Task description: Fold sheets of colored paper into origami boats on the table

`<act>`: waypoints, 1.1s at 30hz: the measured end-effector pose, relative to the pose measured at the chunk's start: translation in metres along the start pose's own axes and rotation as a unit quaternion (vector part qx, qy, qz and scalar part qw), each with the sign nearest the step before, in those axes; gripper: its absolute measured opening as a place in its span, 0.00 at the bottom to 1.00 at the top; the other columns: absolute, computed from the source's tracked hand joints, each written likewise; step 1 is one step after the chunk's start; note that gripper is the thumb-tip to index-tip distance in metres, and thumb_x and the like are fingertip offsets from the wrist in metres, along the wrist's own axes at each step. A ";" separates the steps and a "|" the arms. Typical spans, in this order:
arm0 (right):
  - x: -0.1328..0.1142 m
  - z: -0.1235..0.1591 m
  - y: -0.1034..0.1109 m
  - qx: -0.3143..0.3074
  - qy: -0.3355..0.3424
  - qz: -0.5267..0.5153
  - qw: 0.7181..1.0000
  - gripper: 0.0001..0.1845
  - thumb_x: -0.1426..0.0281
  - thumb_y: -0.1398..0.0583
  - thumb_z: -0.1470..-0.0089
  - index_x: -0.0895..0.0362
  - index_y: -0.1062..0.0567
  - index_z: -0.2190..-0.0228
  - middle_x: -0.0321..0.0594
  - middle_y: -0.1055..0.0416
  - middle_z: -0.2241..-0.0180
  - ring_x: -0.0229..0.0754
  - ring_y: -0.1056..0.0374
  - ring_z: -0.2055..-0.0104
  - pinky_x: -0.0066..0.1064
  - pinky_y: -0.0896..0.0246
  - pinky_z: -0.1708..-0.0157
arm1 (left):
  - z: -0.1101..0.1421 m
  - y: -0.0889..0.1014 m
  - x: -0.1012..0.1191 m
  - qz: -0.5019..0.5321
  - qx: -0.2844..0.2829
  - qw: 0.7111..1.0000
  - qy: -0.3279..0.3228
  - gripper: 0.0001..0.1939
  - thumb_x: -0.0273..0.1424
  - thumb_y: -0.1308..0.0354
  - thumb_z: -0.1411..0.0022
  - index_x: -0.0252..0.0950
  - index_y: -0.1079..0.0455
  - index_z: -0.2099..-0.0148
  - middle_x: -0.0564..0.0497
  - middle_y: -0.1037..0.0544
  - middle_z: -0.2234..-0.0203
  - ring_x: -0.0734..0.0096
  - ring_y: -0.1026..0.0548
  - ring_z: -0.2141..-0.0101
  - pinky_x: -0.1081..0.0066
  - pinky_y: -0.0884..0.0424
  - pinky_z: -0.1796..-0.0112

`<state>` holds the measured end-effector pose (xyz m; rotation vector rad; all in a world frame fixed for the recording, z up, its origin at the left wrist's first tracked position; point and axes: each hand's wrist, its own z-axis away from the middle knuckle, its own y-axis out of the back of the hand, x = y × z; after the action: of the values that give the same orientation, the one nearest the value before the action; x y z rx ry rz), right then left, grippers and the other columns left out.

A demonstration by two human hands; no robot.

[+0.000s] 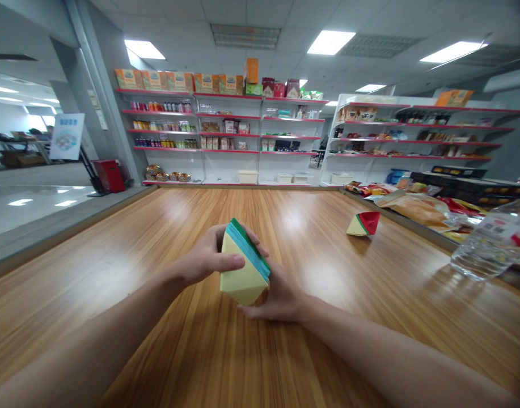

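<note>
Over the middle of the table, a block-like piece (pixel 244 275) is tilted between both hands. It has pale yellow faces, with light blue and dark green bands along its upper right side. My left hand (pixel 212 255) grips it from the left, thumb on the yellow face and fingers behind the upper edge. From the lower right, my right hand (pixel 280 297) closes around it, with most of its fingers hidden behind the piece. Farther off to the right, a smaller angular piece (pixel 364 224) in red, pale yellow and green rests on the wood.
The wooden table (pixel 191 221) has a raised rim. A clear plastic bottle (pixel 491 241) stands at the right, by snack bags (pixel 417 207) and dark trays (pixel 468 187) past the rim. Stocked shelves (pixel 229 124) line the back; a red box (pixel 109 175) stands on the floor left.
</note>
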<state>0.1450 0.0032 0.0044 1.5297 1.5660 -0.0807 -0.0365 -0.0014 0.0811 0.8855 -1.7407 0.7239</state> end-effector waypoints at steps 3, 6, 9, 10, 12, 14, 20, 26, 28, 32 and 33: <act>0.001 0.001 0.000 -0.004 0.002 0.036 0.999 0.22 0.63 0.32 0.64 0.53 0.33 0.66 0.40 0.31 0.64 0.47 0.33 0.59 0.35 0.35 0.63 | 0.000 -0.005 -0.002 -0.003 -0.007 1.000 -0.008 0.18 0.38 0.33 0.57 0.34 0.28 0.64 0.42 0.22 0.67 0.56 0.24 0.68 0.64 0.28 0.69; 0.001 0.001 0.001 -0.002 0.001 0.074 0.997 0.21 0.64 0.33 0.64 0.53 0.34 0.67 0.39 0.31 0.66 0.45 0.33 0.62 0.35 0.35 0.64 | 0.000 -0.008 -0.005 0.006 -0.007 1.000 -0.013 0.15 0.37 0.34 0.54 0.34 0.29 0.65 0.43 0.22 0.67 0.59 0.24 0.69 0.66 0.29 0.69; 0.004 0.001 0.000 0.017 0.029 0.093 0.995 0.24 0.64 0.33 0.65 0.53 0.35 0.66 0.39 0.31 0.67 0.44 0.32 0.64 0.34 0.35 0.65 | 0.000 -0.006 -0.009 0.017 -0.020 0.999 -0.026 0.15 0.37 0.35 0.53 0.34 0.29 0.64 0.44 0.22 0.68 0.60 0.23 0.69 0.66 0.28 0.68; 0.005 0.002 -0.001 0.026 0.042 0.097 0.994 0.25 0.64 0.33 0.66 0.54 0.36 0.65 0.38 0.31 0.67 0.44 0.32 0.65 0.34 0.34 0.66 | -0.001 -0.005 -0.011 0.021 -0.029 0.999 -0.034 0.15 0.36 0.35 0.52 0.33 0.29 0.64 0.44 0.22 0.68 0.60 0.23 0.68 0.66 0.28 0.67; 0.008 0.003 -0.002 0.035 0.059 0.105 0.992 0.27 0.64 0.33 0.67 0.54 0.37 0.64 0.38 0.31 0.67 0.44 0.32 0.66 0.34 0.34 0.67 | -0.001 -0.003 -0.014 0.027 -0.046 0.997 -0.048 0.15 0.36 0.36 0.51 0.33 0.30 0.63 0.44 0.22 0.67 0.60 0.23 0.68 0.66 0.28 0.67; 0.010 0.004 -0.002 0.031 0.059 0.114 0.991 0.26 0.64 0.33 0.66 0.53 0.37 0.64 0.37 0.31 0.68 0.43 0.32 0.67 0.33 0.34 0.68 | -0.001 -0.002 -0.016 0.029 -0.054 0.997 -0.053 0.14 0.35 0.36 0.50 0.33 0.30 0.62 0.44 0.22 0.67 0.61 0.23 0.67 0.66 0.28 0.66; 0.005 0.001 -0.001 0.033 0.010 0.121 0.992 0.27 0.65 0.34 0.64 0.54 0.36 0.61 0.41 0.30 0.62 0.45 0.31 0.62 0.35 0.34 0.63 | -0.004 -0.003 -0.010 0.015 0.031 0.998 -0.044 0.12 0.35 0.39 0.48 0.33 0.29 0.63 0.46 0.22 0.69 0.65 0.25 0.70 0.69 0.28 0.69; 0.006 -0.005 0.001 0.064 -0.047 0.245 0.966 0.37 0.66 0.34 0.68 0.58 0.37 0.53 0.48 0.31 0.56 0.52 0.35 0.54 0.43 0.38 0.54 | -0.015 0.000 -0.014 -0.007 0.226 0.973 -0.039 0.11 0.36 0.41 0.46 0.33 0.30 0.65 0.50 0.24 0.71 0.71 0.27 0.72 0.74 0.30 0.72; 0.007 -0.004 0.001 0.060 -0.048 0.262 0.962 0.38 0.66 0.35 0.68 0.59 0.37 0.52 0.48 0.31 0.55 0.52 0.35 0.53 0.43 0.39 0.53 | -0.016 -0.002 -0.017 -0.014 0.243 0.969 -0.040 0.12 0.39 0.41 0.46 0.34 0.32 0.67 0.52 0.25 0.73 0.73 0.28 0.74 0.75 0.31 0.74; 0.006 -0.003 0.000 0.030 -0.049 0.271 0.961 0.40 0.64 0.34 0.68 0.60 0.36 0.51 0.48 0.30 0.55 0.51 0.33 0.55 0.41 0.39 0.54 | -0.016 -0.006 -0.021 -0.082 0.294 0.952 -0.006 0.20 0.46 0.45 0.44 0.34 0.36 0.76 0.57 0.34 0.85 0.80 0.37 0.85 0.79 0.41 0.84; 0.006 -0.002 0.000 0.020 -0.048 0.273 0.961 0.40 0.63 0.34 0.68 0.60 0.36 0.51 0.48 0.29 0.56 0.51 0.33 0.56 0.41 0.39 0.54 | -0.016 -0.007 -0.022 -0.092 0.310 0.946 0.005 0.21 0.47 0.45 0.44 0.34 0.37 0.77 0.57 0.36 0.86 0.81 0.39 0.87 0.80 0.42 0.85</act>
<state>0.1450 0.0091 0.0020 1.9081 1.0265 0.1252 -0.0181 0.0124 0.0653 1.4426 -1.4027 1.1727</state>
